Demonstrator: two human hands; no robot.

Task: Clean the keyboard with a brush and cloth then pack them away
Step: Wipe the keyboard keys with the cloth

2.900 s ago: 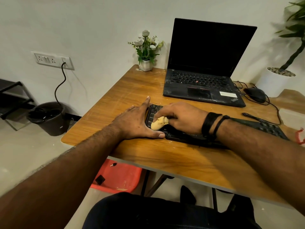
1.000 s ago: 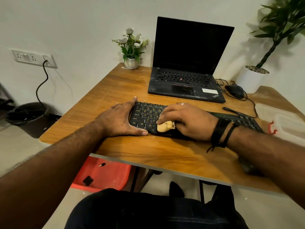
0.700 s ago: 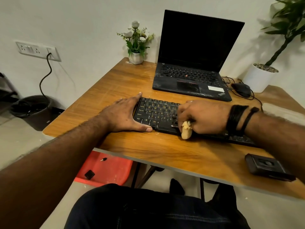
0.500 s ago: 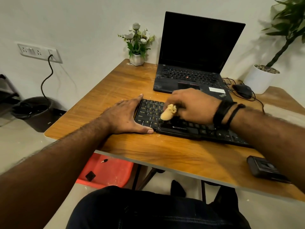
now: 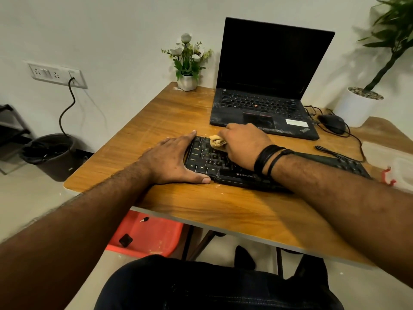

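Item: keyboard [image 5: 223, 168], black, lying on the wooden table [image 5: 223, 209] in front of an open laptop [image 5: 268, 86]; its right end is partly hidden by the right forearm.

Item: cloth [image 5: 216, 142], tan, bunched. It is held in the curled fingers of the right hand [image 5: 243, 144] and pressed on the far left rows of keys. Half a second ago it was seen over the middle keys, and shortly before that at the near front edge by the brand label; the wiping stroke has thus been carried from the near edge up to the far left corner.

Item: left hand [image 5: 174, 159], fingers straight and laid flat, thumb along the near edge, bracing the left end of the keyboard. Its placing is unchanged across the recent views.

Item: brush, not seen in view; its place cannot be told.

Assessment: the cloth stage is judged to be under way, with the left section covered and the right section, beneath the forearm, probably yet to be wiped. Packing away is not yet begun.

Other: mouse [image 5: 330, 124] with cable, flower pot [image 5: 186, 81], both well apart from the work.
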